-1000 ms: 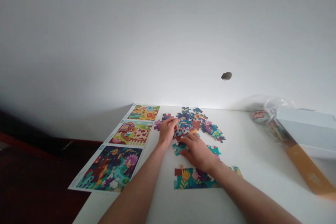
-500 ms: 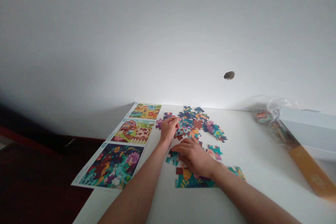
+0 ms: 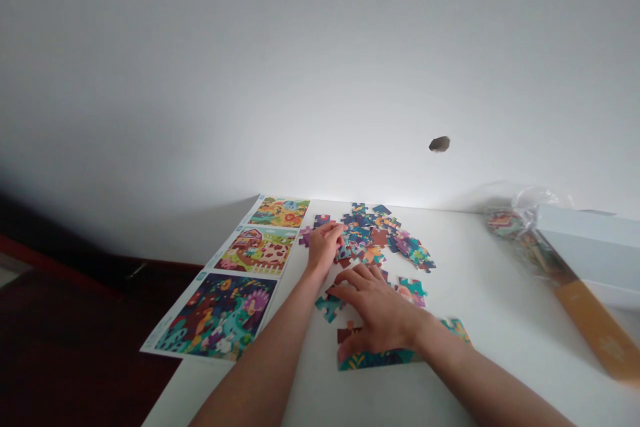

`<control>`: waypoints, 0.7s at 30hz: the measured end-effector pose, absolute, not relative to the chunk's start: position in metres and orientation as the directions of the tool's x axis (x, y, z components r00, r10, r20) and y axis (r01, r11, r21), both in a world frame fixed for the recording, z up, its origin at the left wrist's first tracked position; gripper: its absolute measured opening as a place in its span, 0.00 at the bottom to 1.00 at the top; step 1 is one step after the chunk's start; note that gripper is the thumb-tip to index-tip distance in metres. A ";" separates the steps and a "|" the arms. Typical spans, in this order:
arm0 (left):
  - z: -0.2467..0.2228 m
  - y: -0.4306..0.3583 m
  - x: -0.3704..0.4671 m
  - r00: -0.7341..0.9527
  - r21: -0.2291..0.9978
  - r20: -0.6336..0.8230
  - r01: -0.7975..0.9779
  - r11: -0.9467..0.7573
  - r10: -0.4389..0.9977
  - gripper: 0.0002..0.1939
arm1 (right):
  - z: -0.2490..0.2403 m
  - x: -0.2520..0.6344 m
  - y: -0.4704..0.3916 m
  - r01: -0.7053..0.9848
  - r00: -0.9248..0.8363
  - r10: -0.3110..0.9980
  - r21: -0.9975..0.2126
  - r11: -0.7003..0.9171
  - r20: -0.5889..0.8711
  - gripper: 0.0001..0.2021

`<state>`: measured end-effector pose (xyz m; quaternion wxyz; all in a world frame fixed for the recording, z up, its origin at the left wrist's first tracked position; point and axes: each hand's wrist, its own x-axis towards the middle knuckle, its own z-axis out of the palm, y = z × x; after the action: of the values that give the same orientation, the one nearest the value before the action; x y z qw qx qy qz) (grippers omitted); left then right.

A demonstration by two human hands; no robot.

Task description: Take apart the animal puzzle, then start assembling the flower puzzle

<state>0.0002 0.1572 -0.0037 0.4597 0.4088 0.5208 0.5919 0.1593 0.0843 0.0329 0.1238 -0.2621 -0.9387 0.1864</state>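
Observation:
My left hand (image 3: pixel 324 247) is closed in a pinch at the left side of the pile of loose puzzle pieces (image 3: pixel 361 235). What its fingertips hold, if anything, is hidden. Lower down, my right hand (image 3: pixel 381 310) lies palm down with its fingers apart, thumb over the left end of a joined strip of puzzle (image 3: pixel 395 358). The hand and forearm cover much of that strip. A teal puzzle piece (image 3: pixel 329 307) lies just left of the right fingertips. Beyond the right hand is a teal and pink puzzle piece (image 3: pixel 413 290).
On the left lies a picture sheet (image 3: pixel 210 320) with three printed scenes, overhanging the table edge. To the right are a clear plastic bag (image 3: pixel 530 240) of pieces and a white and orange box (image 3: pixel 585 233). A wall with a hole (image 3: pixel 439 144) rises behind.
My right thumb has spread down toward me onto the strip's left end, and the strip's left part has shifted slightly nearer me. The left hand keeps its pinch at the pile.

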 end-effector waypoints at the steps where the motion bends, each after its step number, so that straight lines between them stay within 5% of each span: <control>1: -0.003 0.157 0.000 -0.244 0.993 0.010 -0.112 -0.038 0.970 0.13 | 0.034 0.160 0.083 0.460 -0.830 0.544 -0.398 0.794 0.126 0.39; 9: -0.003 0.161 -0.001 -0.261 0.996 0.079 -0.021 -0.087 0.962 0.13 | 0.031 0.152 0.076 0.591 -0.760 0.634 -0.253 0.766 0.144 0.30; 15: -0.006 0.157 -0.002 -0.434 0.965 0.260 0.141 -0.220 0.863 0.09 | 0.033 0.188 0.082 0.728 -0.581 0.762 -0.236 0.643 0.284 0.16; 21: 0.007 0.133 -0.006 -0.454 0.908 0.395 0.328 -0.263 0.799 0.11 | 0.011 0.216 0.094 0.800 -0.379 0.832 -0.309 0.515 0.406 0.15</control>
<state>-0.0065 0.1326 0.0074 0.1876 0.4876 0.5775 0.6273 0.2164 0.0945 0.0108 0.2626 -0.4915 -0.8298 0.0305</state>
